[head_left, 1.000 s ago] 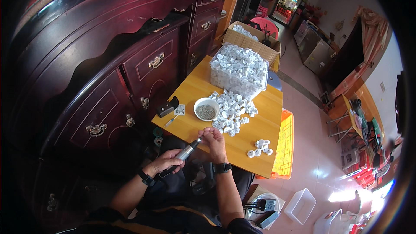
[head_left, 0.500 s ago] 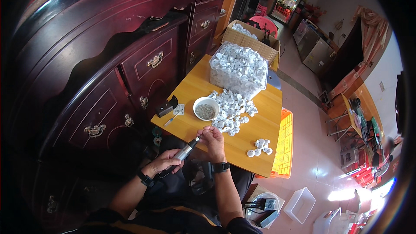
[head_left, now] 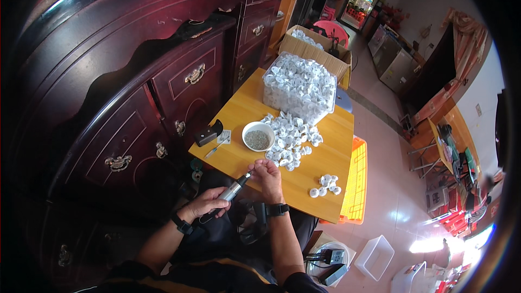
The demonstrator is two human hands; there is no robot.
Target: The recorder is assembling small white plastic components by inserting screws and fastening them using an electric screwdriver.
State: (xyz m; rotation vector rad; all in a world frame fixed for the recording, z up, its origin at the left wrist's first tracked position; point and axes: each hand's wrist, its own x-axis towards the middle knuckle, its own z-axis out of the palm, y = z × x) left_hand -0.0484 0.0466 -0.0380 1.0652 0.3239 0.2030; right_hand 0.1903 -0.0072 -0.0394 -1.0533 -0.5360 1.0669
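Note:
My left hand (head_left: 213,202) is wrapped round a silver and black electric screwdriver (head_left: 233,189), which slants up to the right. At its tip, near the table's front edge, the fingers of my right hand (head_left: 266,176) are pinched together; the small thing in them is mostly hidden. Just beyond stands a white bowl (head_left: 249,126) of tiny metal pieces, probably screws. Beside the bowl, several small white plastic parts (head_left: 292,137) lie in a heap. A smaller group of white parts (head_left: 324,185) sits at the right front of the table.
A clear bin (head_left: 298,106) heaped with white parts stands on the wooden table (head_left: 239,102). Behind it is an open cardboard box (head_left: 315,54). A black holder (head_left: 208,133) lies at the left edge. An orange crate (head_left: 356,182) stands right; dark drawers (head_left: 190,70) rise left.
Almost nothing differs. Both hands keep their grip and place at the screwdriver's tip, with only a very slight shift.

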